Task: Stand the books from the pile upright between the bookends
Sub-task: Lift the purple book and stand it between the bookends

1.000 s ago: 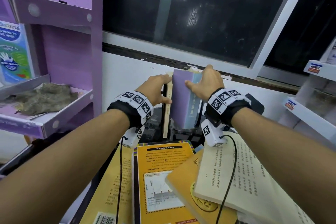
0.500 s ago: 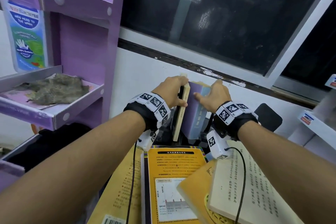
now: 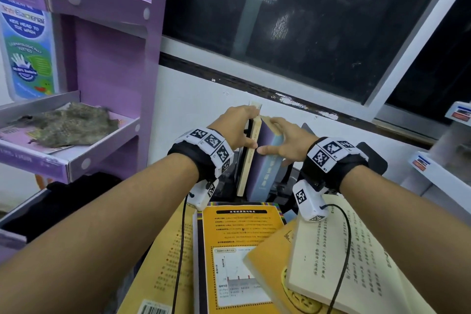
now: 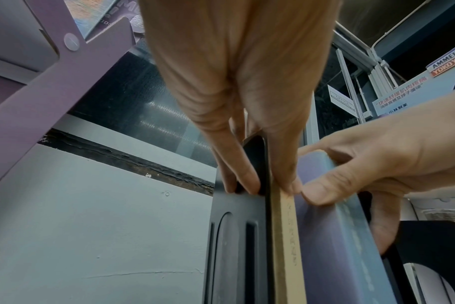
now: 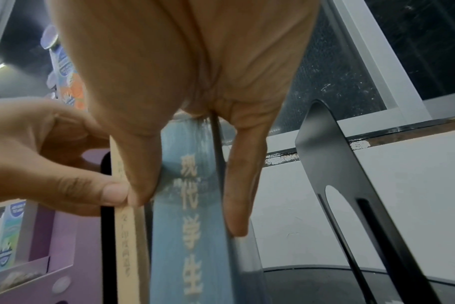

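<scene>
Two books stand upright at the back: a thin tan book [image 3: 248, 160] and a thicker blue-purple book [image 3: 265, 171]. My left hand [image 3: 244, 127] pinches the tan book [image 4: 286, 236] together with the top of the black left bookend [image 4: 237, 246]. Thumb and fingers of my right hand [image 3: 277, 137] curl round the spine of the blue-purple book [image 5: 190, 246], which leans against the tan one. The black right bookend [image 5: 351, 185] stands apart to the right with a gap between. A pile of flat books lies near me, with a yellow-covered one [image 3: 239, 250] in the middle.
A purple cardboard shelf unit [image 3: 114, 84] stands at the left with a mossy clump [image 3: 68, 125] on its tray. A white wall and a dark window [image 3: 305, 20] are right behind the books. White shelving [image 3: 433, 173] sits at the right. A cream book [image 3: 344, 262] tops the pile.
The blue-purple book has closed up against the tan book and tilted left. Both hands keep their hold. The head view has shifted right and down.
</scene>
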`<state>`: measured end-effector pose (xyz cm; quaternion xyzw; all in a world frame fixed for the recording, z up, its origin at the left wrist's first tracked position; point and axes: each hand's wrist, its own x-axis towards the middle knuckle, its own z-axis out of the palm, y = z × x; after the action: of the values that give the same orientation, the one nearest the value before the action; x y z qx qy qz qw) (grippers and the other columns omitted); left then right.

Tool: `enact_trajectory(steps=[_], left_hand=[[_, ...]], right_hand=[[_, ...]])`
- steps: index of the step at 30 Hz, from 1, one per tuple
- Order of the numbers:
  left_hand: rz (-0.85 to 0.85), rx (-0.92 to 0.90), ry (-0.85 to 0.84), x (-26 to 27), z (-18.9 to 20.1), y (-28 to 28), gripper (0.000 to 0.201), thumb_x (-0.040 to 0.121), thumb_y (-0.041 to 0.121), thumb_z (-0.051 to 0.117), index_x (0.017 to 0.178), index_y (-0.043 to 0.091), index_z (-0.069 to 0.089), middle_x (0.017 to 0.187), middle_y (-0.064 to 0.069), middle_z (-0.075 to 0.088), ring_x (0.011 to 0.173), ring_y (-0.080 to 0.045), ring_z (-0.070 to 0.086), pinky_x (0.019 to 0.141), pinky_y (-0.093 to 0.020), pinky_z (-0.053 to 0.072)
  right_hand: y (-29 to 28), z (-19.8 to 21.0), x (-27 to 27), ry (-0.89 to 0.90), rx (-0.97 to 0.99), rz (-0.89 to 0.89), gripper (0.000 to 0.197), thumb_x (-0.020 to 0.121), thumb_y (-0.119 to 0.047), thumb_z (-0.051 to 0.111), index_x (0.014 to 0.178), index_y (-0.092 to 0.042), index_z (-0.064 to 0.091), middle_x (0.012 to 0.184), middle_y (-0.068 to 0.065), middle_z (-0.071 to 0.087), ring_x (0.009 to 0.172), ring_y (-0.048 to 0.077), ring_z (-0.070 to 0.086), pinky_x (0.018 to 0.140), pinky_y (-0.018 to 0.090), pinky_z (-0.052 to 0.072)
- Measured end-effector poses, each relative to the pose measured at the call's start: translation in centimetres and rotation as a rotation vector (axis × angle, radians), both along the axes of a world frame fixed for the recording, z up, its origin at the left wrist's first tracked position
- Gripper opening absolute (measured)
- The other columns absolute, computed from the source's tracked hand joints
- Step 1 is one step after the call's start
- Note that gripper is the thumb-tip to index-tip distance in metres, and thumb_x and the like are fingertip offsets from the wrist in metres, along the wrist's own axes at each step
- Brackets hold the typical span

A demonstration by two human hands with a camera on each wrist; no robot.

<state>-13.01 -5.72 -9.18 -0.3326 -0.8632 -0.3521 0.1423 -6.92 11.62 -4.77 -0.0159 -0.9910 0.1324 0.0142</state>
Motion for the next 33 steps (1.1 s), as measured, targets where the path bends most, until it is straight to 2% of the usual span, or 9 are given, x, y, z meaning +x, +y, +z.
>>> enact_trajectory(steps=[4, 7, 9, 12, 16, 21, 25, 29, 33], left_hand=[[-0.015, -0.010, 0.005, 0.4, 0.2, -0.1, 0.059, 0.070, 0.021, 0.090, 0.120, 0.011, 0.060, 0.119, -0.004, 0.063, 0.106, -0.023, 0.060, 0.092, -0.043, 0.053], [-0.017, -0.019, 0.000, 0.5, 0.3, -0.1, 0.058, 0.070, 0.021, 0.089, 0.119, 0.012, 0.060, 0.118, -0.003, 0.062, 0.105, -0.022, 0.060, 0.092, -0.042, 0.054], [-0.018, -0.036, -0.003, 0.7, 0.5, 0.0, 0.062, 0.071, 0.021, 0.089, 0.124, 0.013, 0.059, 0.124, -0.003, 0.061, 0.107, -0.021, 0.060, 0.094, -0.040, 0.053], [-0.012, -0.073, -0.005, 0.9, 0.8, 0.0, 0.061, 0.072, 0.020, 0.089, 0.124, 0.012, 0.058, 0.125, -0.004, 0.060, 0.105, -0.022, 0.061, 0.093, -0.041, 0.054], [-0.003, -0.087, -0.004, 0.9, 0.8, -0.1, 0.061, 0.072, 0.021, 0.089, 0.123, 0.013, 0.057, 0.124, -0.004, 0.060, 0.105, -0.022, 0.061, 0.093, -0.042, 0.054], [-0.005, -0.074, 0.009, 1.3, 0.9, -0.2, 0.066, 0.072, 0.018, 0.088, 0.129, 0.008, 0.057, 0.131, -0.008, 0.058, 0.111, -0.023, 0.059, 0.097, -0.041, 0.051], [-0.010, -0.074, 0.010, 1.3, 0.9, -0.2, 0.062, 0.071, 0.018, 0.089, 0.124, 0.008, 0.058, 0.125, -0.007, 0.059, 0.107, -0.023, 0.060, 0.095, -0.042, 0.052], [-0.011, -0.080, 0.012, 1.3, 0.8, -0.1, 0.068, 0.072, 0.020, 0.089, 0.131, 0.013, 0.056, 0.131, -0.006, 0.057, 0.110, -0.022, 0.059, 0.097, -0.040, 0.053], [-0.007, -0.091, 0.010, 1.3, 0.9, -0.1, 0.076, 0.072, 0.020, 0.089, 0.138, 0.013, 0.053, 0.139, -0.006, 0.054, 0.117, -0.023, 0.058, 0.101, -0.039, 0.050]], right_hand=[[-0.1, -0.5, 0.0, -0.018, 0.022, 0.067, 0.099, 0.076, -0.054, 0.078, 0.153, -0.031, 0.021, 0.138, 0.009, 0.048, 0.093, 0.031, 0.071, 0.072, 0.044, 0.062], [0.1, -0.6, -0.1, -0.044, 0.099, 0.074, 0.108, 0.073, -0.057, 0.080, 0.154, -0.034, 0.013, 0.143, 0.010, 0.046, 0.114, 0.033, 0.063, 0.094, 0.042, 0.054], [0.2, -0.8, -0.4, -0.063, 0.165, 0.075, 0.116, 0.065, -0.058, 0.085, 0.151, -0.040, 0.010, 0.140, 0.012, 0.048, 0.120, 0.032, 0.057, 0.101, 0.044, 0.049], [0.1, -1.0, -0.8, -0.056, 0.215, 0.072, 0.119, 0.060, -0.046, 0.092, 0.148, -0.038, 0.013, 0.127, 0.012, 0.051, 0.109, 0.032, 0.058, 0.094, 0.047, 0.052], [-0.1, -1.2, -1.5, -0.018, 0.234, 0.097, 0.114, 0.065, -0.043, 0.090, 0.149, -0.028, 0.015, 0.111, 0.009, 0.048, 0.091, 0.028, 0.055, 0.082, 0.038, 0.050], [-0.3, -1.6, -1.9, 0.033, 0.240, 0.095, 0.102, 0.068, -0.044, 0.088, 0.144, -0.024, 0.024, 0.106, 0.003, 0.041, 0.093, 0.026, 0.052, 0.079, 0.036, 0.045], [-0.5, -1.6, -1.9, 0.056, 0.233, 0.102, 0.097, 0.072, -0.041, 0.086, 0.145, -0.022, 0.025, 0.107, 0.002, 0.035, 0.093, 0.023, 0.047, 0.078, 0.033, 0.040], [-0.6, -1.7, -1.6, 0.067, 0.229, 0.090, 0.090, 0.074, -0.039, 0.085, 0.142, -0.022, 0.029, 0.114, 0.005, 0.039, 0.097, 0.026, 0.051, 0.079, 0.034, 0.041], [-1.0, -1.6, -1.2, 0.051, 0.231, 0.071, 0.100, 0.074, -0.038, 0.086, 0.149, -0.023, 0.022, 0.132, 0.013, 0.041, 0.114, 0.034, 0.054, 0.092, 0.041, 0.046]])
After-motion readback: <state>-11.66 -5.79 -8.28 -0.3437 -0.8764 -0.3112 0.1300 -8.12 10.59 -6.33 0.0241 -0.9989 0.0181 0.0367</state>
